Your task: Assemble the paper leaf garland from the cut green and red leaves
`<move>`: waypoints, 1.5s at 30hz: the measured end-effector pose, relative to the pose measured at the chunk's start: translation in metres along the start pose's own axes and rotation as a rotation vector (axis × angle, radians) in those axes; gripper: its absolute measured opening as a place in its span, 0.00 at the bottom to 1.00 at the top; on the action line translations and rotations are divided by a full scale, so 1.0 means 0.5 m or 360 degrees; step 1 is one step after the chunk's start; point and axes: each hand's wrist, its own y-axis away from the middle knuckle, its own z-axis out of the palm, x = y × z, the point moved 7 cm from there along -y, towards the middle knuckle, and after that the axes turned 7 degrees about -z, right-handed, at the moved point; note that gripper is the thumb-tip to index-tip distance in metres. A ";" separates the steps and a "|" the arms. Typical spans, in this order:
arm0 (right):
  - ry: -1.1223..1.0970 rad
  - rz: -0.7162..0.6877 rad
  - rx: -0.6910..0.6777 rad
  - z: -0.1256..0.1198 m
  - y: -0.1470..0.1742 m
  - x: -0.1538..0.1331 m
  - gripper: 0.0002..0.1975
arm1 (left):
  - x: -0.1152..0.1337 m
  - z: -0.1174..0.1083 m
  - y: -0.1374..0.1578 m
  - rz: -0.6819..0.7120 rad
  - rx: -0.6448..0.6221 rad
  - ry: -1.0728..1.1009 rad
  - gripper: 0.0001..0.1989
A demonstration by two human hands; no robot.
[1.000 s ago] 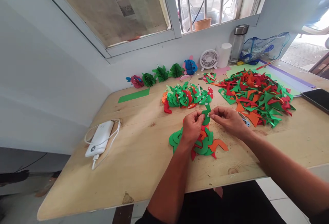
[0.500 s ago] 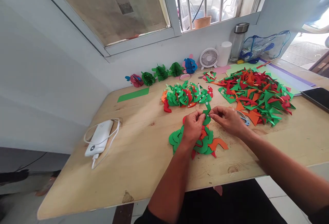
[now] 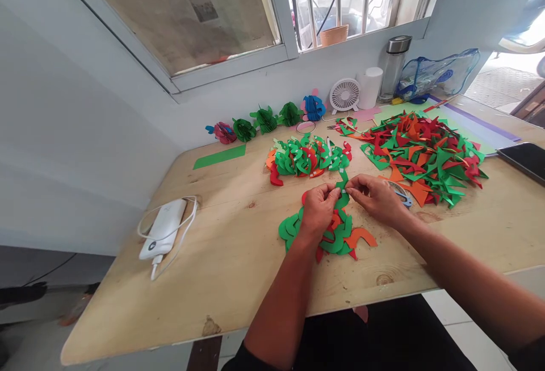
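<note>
My left hand (image 3: pixel 318 209) pinches a curved green paper cutout (image 3: pixel 342 202) between thumb and fingers, just above the tabletop. Small white patches, like bits of tape, show on the cutout. At its right edge, the closed thumb and finger of my right hand (image 3: pixel 377 198) meet the paper near one patch. Below my left hand lies a pile of curved green, red and orange cutouts (image 3: pixel 292 228), partly covered by that hand. Farther back sits another heap of curved cutouts (image 3: pixel 298 158), several with white patches.
Paper scraps (image 3: pixel 426 158) are heaped at the right, with blue-handled scissors (image 3: pixel 407 201) beside my right hand. A phone (image 3: pixel 525 161) lies far right, a white power bank (image 3: pixel 164 229) with cable at left. Paper ornaments (image 3: pixel 266 119), a small fan (image 3: pixel 344 96) and a bottle (image 3: pixel 392 70) line the wall.
Both hands keep nearly the same hold on the green cutout. The view has shifted very slightly; nothing else has visibly moved.
</note>
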 end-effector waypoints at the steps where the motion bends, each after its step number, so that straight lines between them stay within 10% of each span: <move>1: 0.0019 -0.0010 0.0007 -0.001 -0.001 -0.002 0.10 | 0.000 0.000 0.000 0.0002 -0.0001 -0.0013 0.08; 25: -0.0145 0.0138 0.0023 0.003 0.002 0.004 0.13 | 0.003 -0.009 0.008 0.0020 0.0239 -0.0046 0.05; 45: -0.0645 0.0498 -0.0112 0.020 0.000 0.029 0.15 | 0.000 0.011 0.011 -0.0038 -0.0025 0.0151 0.16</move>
